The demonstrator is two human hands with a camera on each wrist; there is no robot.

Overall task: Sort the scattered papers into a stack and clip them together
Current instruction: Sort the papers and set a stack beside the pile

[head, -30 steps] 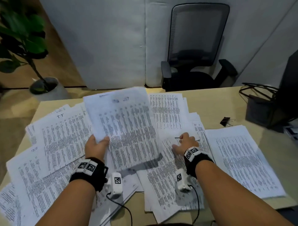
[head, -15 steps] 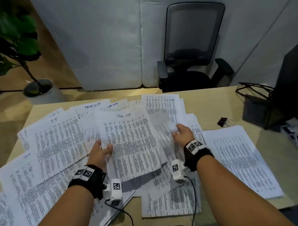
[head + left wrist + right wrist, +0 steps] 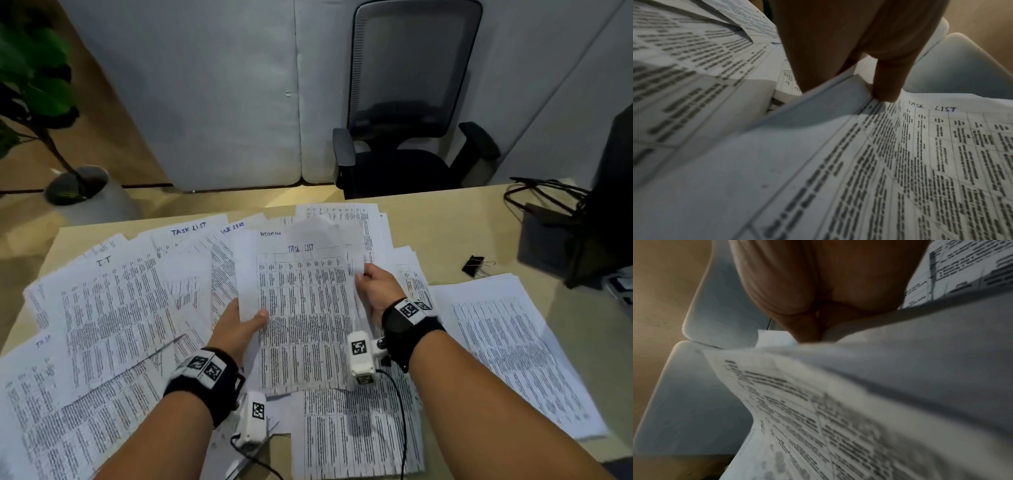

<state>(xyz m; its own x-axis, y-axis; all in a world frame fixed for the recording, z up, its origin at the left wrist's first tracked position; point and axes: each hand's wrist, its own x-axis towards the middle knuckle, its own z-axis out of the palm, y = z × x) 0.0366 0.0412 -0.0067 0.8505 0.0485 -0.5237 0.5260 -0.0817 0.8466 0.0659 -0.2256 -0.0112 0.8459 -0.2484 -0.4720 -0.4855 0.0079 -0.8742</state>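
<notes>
Printed sheets lie scattered over the wooden desk. Both hands hold a small bundle of papers headed "TASK LIST" just above the desk's middle. My left hand pinches its left edge, thumb on top. My right hand grips the right edge, where another sheet is folded against the bundle. A black binder clip lies on bare desk to the right, apart from both hands.
A loose pile of sheets lies at the right, more spread at the left. A black office chair stands behind the desk. Dark equipment with cables sits at the right edge; a potted plant stands at the far left.
The left hand lowered its bundle toward the desk's middle. The right hand lifted a sheet from the desk and brought it left onto the bundle, so both hands now hold it.
</notes>
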